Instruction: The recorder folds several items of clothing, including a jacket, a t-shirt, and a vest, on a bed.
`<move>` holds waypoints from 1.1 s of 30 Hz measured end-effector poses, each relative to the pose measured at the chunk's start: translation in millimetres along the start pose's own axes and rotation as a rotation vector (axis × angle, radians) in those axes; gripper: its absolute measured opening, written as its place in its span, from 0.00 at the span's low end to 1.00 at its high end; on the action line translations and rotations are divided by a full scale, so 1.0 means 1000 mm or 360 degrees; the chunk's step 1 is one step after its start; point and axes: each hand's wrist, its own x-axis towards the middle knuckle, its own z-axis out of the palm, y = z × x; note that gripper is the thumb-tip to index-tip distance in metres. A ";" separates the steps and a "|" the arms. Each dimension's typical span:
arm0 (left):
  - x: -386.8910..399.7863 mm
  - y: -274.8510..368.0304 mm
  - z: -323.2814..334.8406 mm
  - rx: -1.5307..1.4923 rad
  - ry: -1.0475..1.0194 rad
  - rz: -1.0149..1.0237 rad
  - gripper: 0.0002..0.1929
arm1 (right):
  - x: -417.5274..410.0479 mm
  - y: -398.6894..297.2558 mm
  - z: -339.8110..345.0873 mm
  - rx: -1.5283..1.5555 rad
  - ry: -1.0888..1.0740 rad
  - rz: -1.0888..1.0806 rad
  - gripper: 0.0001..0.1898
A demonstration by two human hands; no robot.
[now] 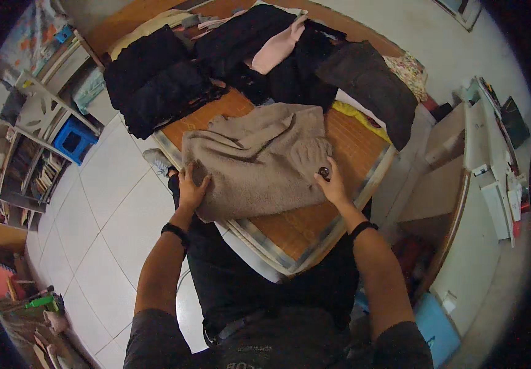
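A fuzzy taupe garment (256, 184) lies partly folded, with creases, on an orange-brown woven mat (297, 230) in front of me. My left hand (193, 187) rests on the garment's near left edge, fingers spread. At its right side, my right hand (332, 182) has thumb and fingers around a small dark, shiny round thing, perhaps a button, against the cloth. A gathered part of the garment lies just above that hand.
Folded black clothes (154, 83) are piled at the back left. A pink cloth item (279, 48) lies on dark clothes at the back. A dark grey garment (371, 83) lies at the right. A blue plastic stool (75, 139) stands by shelves at the left.
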 end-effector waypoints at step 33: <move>0.135 0.071 0.011 -0.0240 -0.0369 0.0483 0.16 | 0.127 -0.051 0.010 -0.0180 -0.0227 -0.0137 0.17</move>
